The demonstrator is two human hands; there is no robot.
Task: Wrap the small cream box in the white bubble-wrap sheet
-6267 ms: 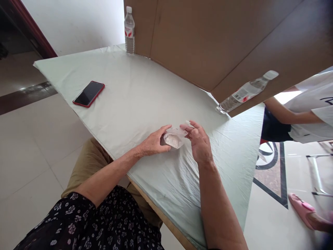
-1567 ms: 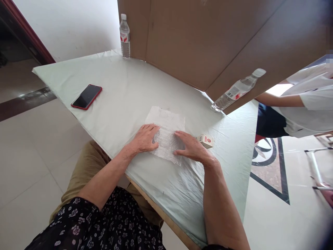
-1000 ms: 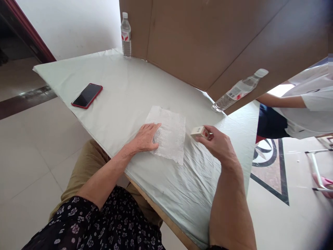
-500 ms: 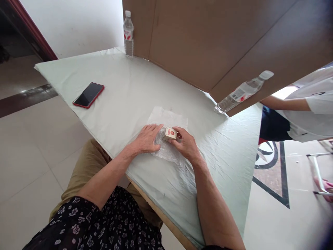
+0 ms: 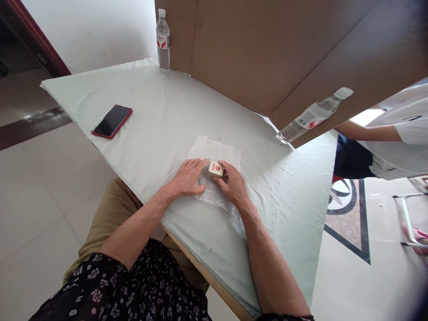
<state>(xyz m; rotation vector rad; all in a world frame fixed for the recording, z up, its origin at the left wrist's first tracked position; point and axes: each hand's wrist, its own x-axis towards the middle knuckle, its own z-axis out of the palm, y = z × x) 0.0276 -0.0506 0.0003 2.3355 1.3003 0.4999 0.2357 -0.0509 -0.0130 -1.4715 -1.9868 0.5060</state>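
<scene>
A small cream box (image 5: 216, 168) with red print is gripped between the thumb and fingers of my right hand (image 5: 234, 183). Beneath it, a sheet of clear bubble wrap (image 5: 214, 146) lies spread on the pale green tablecloth (image 5: 160, 111). My left hand (image 5: 189, 178) rests on the left part of the wrap, its fingers stretched out and its thumb apart. The fingertips of that hand are close to the box's left side; whether they touch it I cannot tell.
At the left edge of the table lies a phone (image 5: 112, 121) in a red case. A tall cardboard panel (image 5: 254, 49) stands at the back, with a water bottle (image 5: 163, 42) upright at its left and another bottle (image 5: 314, 117) at its right end. Beyond sits a person in white (image 5: 401, 147).
My right hand has moved slightly left with the box, bringing it nearer to my left hand. My left hand has stayed in place on the wrap.
</scene>
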